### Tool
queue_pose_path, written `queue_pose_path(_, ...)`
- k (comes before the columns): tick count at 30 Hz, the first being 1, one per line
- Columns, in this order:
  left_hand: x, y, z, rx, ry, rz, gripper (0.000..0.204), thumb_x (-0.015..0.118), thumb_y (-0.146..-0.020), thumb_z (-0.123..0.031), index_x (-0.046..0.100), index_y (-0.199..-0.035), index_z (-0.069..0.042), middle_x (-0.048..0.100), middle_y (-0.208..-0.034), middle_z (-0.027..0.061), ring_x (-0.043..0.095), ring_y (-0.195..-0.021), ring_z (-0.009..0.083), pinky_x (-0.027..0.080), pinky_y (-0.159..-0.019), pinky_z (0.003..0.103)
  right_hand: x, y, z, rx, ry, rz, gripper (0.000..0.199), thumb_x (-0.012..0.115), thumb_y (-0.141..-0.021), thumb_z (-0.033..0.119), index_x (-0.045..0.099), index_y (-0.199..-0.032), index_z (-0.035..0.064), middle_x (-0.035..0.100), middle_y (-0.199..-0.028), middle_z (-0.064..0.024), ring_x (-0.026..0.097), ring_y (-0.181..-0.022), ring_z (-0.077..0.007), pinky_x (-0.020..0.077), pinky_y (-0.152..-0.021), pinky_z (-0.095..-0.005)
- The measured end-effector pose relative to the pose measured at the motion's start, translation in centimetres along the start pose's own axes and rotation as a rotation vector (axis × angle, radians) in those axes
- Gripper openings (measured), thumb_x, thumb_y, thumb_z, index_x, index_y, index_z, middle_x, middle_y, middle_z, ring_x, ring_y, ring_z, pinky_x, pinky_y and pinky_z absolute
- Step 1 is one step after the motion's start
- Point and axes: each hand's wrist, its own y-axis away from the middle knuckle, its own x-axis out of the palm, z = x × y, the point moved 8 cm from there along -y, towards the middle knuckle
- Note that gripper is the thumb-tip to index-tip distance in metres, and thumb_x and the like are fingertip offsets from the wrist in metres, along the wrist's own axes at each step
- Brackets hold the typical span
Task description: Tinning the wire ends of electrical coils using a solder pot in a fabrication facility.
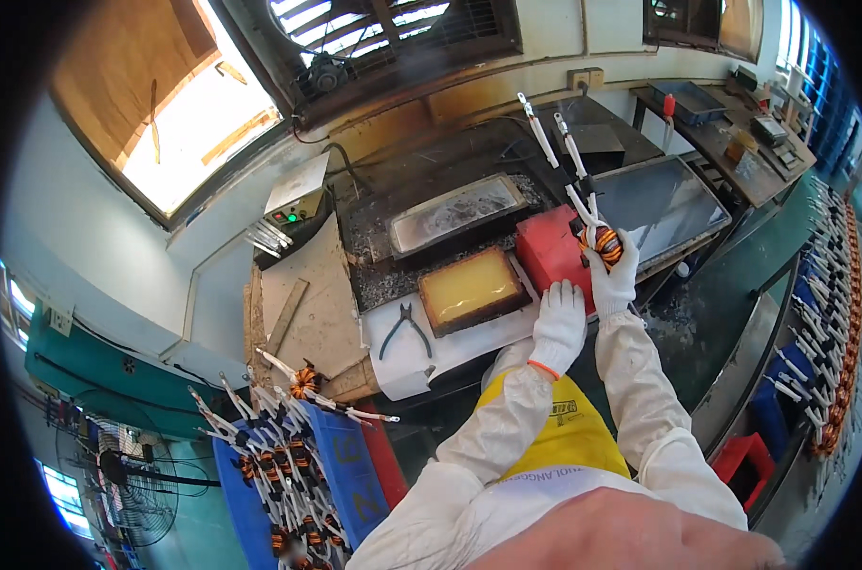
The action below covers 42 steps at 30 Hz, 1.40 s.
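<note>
My right hand [615, 283], in a white glove, is closed round a ring-shaped coil [604, 245] wound in orange and black. Long white leads [573, 157] rise from this coil, with metal lugs at their far ends. Just left of it stands a red box [548, 249]. My left hand [560, 321], also gloved, lies with its fingers stretched out against the near side of the red box, holding nothing that I can see. To its left is a tray of yellowish liquid [429, 320], and beyond that a long metal pot [404, 247] with a grey, silvery surface.
Cutting pliers [407, 331] lie on white paper left of the yellow tray. A blue crate [362, 465] full of similar coils stands at lower left. A control box [296, 195] with a green light sits behind. More coils line a rack [834, 313] at right.
</note>
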Motion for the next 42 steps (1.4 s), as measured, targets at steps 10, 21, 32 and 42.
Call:
queue_pose_path(10, 0.0, 0.0, 0.1, -0.011, 0.012, 0.010, 0.051, 0.061, -0.080, -0.020, 0.057, -0.124, 0.005, 0.057, -0.128, 0.0221, 0.051, -0.122, 0.0381, 0.041, -0.106, 0.048, -0.2, 0.1, 0.4, -0.026, 0.025, -0.010, 0.066, 0.081, -0.078, 0.005, 0.047, -0.135, 0.0018, 0.053, -0.127, -0.0152, 0.055, -0.117, -0.0293, 0.0428, -0.103, -0.0366)
queue_pose_path(21, 0.2, -0.6, 1.0, -0.018, 0.157, 0.098, 0.050, 0.063, -0.080, -0.019, 0.057, -0.126, 0.001, 0.057, -0.128, 0.0196, 0.051, -0.122, 0.0364, 0.042, -0.105, 0.048, 0.0, -0.1, 0.3, 0.000, 0.021, 0.002, 0.068, 0.082, -0.077, 0.005, 0.047, -0.134, 0.0022, 0.053, -0.126, -0.0159, 0.055, -0.117, -0.0308, 0.0428, -0.103, -0.0368)
queue_pose_path(32, -9.5, -11.2, -1.8, 0.423, -0.106, -0.346, 0.046, 0.049, -0.088, -0.017, 0.055, -0.132, -0.005, 0.052, -0.141, 0.0143, 0.043, -0.137, 0.0320, 0.026, -0.121, 0.048, -0.1, -0.2, 0.9, -0.141, -0.055, -0.007, 0.061, 0.073, -0.078, 0.000, 0.046, -0.133, 0.0014, 0.055, -0.123, -0.0201, 0.057, -0.113, -0.0353, 0.0449, -0.098, -0.0407)
queue_pose_path(42, -6.7, -11.1, -0.3, 0.224, 0.118, -0.348, 0.055, 0.058, -0.085, -0.015, 0.048, -0.138, -0.002, 0.047, -0.142, 0.0184, 0.041, -0.137, 0.0333, 0.026, -0.119, 0.050, -0.3, -0.7, -0.6, -0.141, -0.006, -0.002, 0.064, 0.075, -0.077, 0.001, 0.047, -0.134, 0.0010, 0.055, -0.123, -0.0206, 0.056, -0.115, -0.0370, 0.0442, -0.101, -0.0411)
